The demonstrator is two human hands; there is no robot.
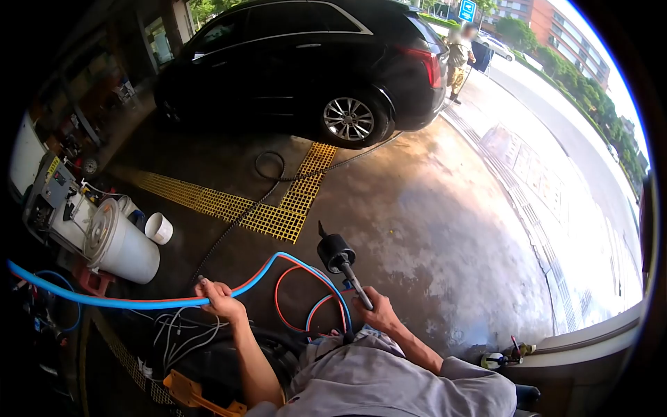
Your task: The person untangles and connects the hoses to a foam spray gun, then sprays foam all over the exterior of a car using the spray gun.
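Observation:
My left hand (pixel 221 301) is closed around a blue and red twin hose (pixel 160 304) that comes in from the left edge. Past that hand, the hose arches up and drops in front of my body, with loops hanging near my lap. In my right hand (pixel 379 311) is a tool with a metal tube (pixel 356 283) and a black cylindrical head (pixel 335 251). A dark pointed tip sticks up from the head. My fingers wrap the tube's lower end, and the head points up and away from me. What the tool connects to is hidden.
A black car (pixel 278 62) stands ahead on the wet floor. Yellow grating (pixel 264 217) crosses the ground, with a dark hose (pixel 240 217) over it. White buckets (pixel 128 243) and a machine (pixel 52 191) are at left. Another person (pixel 458 59) stands behind the car.

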